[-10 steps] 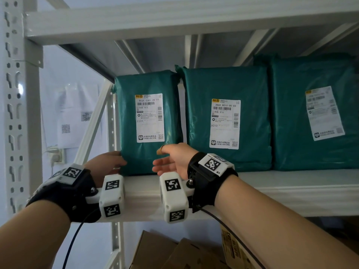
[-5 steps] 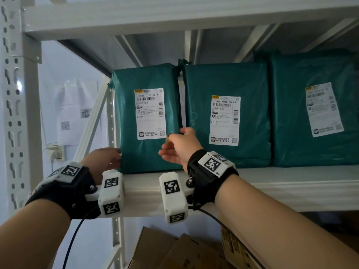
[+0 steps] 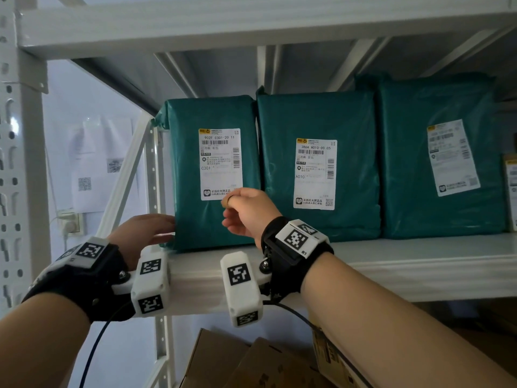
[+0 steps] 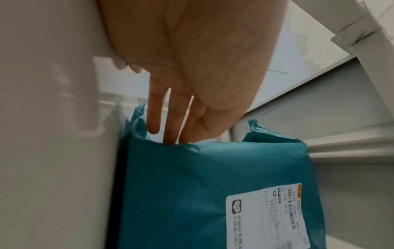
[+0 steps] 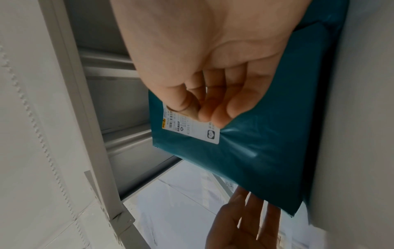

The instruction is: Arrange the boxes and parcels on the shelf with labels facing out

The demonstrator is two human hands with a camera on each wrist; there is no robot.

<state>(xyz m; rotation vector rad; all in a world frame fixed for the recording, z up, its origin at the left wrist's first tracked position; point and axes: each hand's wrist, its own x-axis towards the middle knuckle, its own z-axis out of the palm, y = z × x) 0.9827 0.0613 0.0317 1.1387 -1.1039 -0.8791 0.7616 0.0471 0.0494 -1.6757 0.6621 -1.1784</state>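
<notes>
Left hand (image 3: 142,233) with straight fingers (image 4: 154,114); right hand (image 3: 249,211) curled.

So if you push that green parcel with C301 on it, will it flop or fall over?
The C301 parcel probably stays stiff: it looks flat and boxy under its wrinkled wrap. The shiny plastic may be slippery. Standing upright on the shelf, it could tip if pushed up high.

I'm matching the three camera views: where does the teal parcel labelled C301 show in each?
Head: C301 parcel left of centre, leftmost on the shelf.
Left wrist: lower centre to right, below the left hand.
Right wrist: centre to right, behind the right hand.
Shared landmark: its white label printed C301.
</notes>
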